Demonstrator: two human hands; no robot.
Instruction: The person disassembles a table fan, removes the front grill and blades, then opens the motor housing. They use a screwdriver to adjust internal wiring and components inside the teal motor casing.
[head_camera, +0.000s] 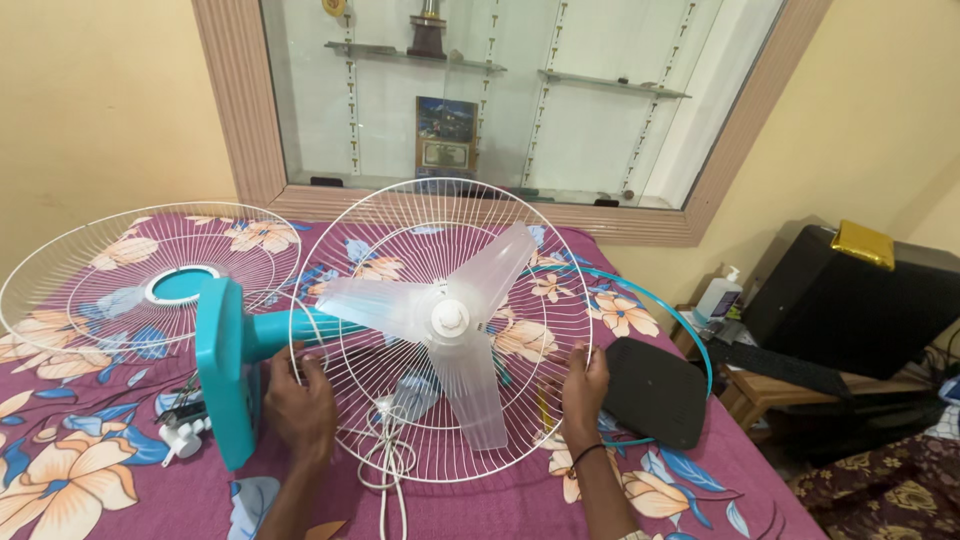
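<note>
Fan guard (440, 330) held upright, left hand (300, 405) and right hand (585, 385) each in closed grip on rim.

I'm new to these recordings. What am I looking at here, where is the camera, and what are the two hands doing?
There is one picture, from a camera worn on a person's head, looking down at their own bare hands. A partly dismantled fan lies on a bed with a floral purple sheet. The left hand and right hand each grip the rim of the rear grille, which has clear blades in front of it. The teal fan body sits to the left. The front grille lies flat further left, a teal ring and a black case to the right, and a white cord trails below.
</note>
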